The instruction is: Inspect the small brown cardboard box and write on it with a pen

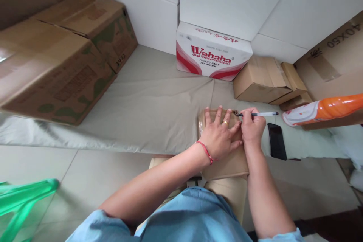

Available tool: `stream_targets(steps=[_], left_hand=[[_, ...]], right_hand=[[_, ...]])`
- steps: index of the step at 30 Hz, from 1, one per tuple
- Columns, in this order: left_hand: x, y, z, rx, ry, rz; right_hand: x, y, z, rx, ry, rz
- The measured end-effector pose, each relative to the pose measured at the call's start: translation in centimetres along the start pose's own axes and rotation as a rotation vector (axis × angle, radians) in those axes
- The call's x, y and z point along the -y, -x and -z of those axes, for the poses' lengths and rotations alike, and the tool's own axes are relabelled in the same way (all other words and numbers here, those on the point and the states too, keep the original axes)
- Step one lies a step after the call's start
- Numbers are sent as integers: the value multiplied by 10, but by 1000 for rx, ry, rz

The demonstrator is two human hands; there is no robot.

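A brown cardboard box [227,166] lies in front of me, partly over the near edge of the cloth-covered table. My left hand [219,132] rests flat on its top with fingers spread, a ring on one finger and a red string at the wrist. In my right hand [253,126] is a pen [266,114] with a clear barrel, its dark tip at the box's far right corner. Small dark marks show on the cardboard there, too small to read. A black phone [277,141] lies just right of my right hand.
Large cartons [70,56] stand at the left. A white and red Wahaba-style water carton [211,53] sits against the wall, with small cardboard boxes [261,77] beside it. An orange and white bottle [326,109] is at the right. Green plastic [28,196] shows at lower left.
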State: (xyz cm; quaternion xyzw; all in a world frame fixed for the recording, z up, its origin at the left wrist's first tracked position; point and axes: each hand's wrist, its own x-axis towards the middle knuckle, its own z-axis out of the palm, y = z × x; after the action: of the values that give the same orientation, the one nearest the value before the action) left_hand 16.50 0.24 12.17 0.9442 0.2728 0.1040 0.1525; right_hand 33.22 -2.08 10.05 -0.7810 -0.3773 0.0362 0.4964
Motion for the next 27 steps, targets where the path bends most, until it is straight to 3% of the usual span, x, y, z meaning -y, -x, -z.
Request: stream_targets(steps=[14, 19, 24, 25, 27], left_hand=[[0, 0, -3, -7, -9, 10], [1, 0, -4, -17, -16, 5], [2, 1, -1, -14, -1, 9], [2, 1, 0, -8, 3, 8], [2, 1, 1, 3, 8, 6]], right_hand=[[1, 0, 2, -103, 83, 9], [2, 0, 0, -70, 47, 44], [-11, -3, 22, -253, 43, 168], [-19, -4, 32, -222, 109, 176], [-37, -8, 52, 4, 426, 136]])
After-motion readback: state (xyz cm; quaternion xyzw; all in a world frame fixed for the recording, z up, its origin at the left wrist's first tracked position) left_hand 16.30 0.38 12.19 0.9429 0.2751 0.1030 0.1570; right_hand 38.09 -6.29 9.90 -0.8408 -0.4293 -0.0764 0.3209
